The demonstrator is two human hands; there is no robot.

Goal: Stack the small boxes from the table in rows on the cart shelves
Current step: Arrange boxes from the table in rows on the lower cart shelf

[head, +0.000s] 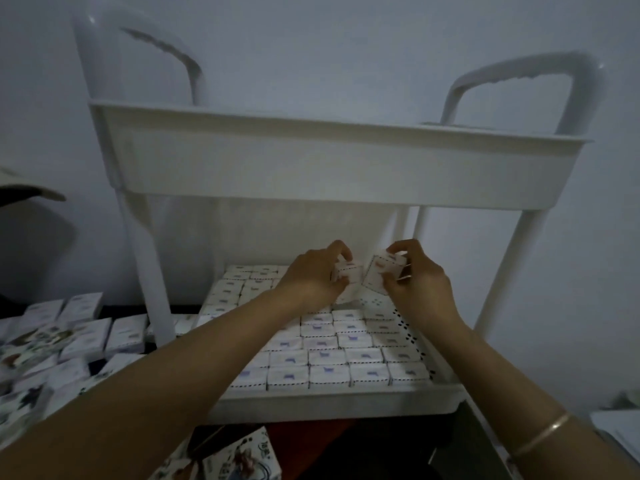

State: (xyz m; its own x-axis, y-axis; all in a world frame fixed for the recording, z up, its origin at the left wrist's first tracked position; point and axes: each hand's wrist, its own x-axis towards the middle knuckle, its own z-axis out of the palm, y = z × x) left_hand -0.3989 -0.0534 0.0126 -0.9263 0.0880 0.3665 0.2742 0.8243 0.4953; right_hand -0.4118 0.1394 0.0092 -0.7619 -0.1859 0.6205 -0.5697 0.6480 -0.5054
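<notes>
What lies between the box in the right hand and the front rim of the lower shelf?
In the head view, rows of small boxes fill that stretch of the lower shelf, from under the right hand and its box to the rim.

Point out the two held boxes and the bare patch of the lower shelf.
Left box (348,274): head view, front face.
Right box (377,275): head view, tilted printed face.
Bare shelf patch (375,303): head view, perforated floor.

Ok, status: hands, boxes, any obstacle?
Left hand grips small white cardboard box; right hand grips second box. Both over white plastic cart's lower shelf, nearly full. No obstacle seen.
</notes>
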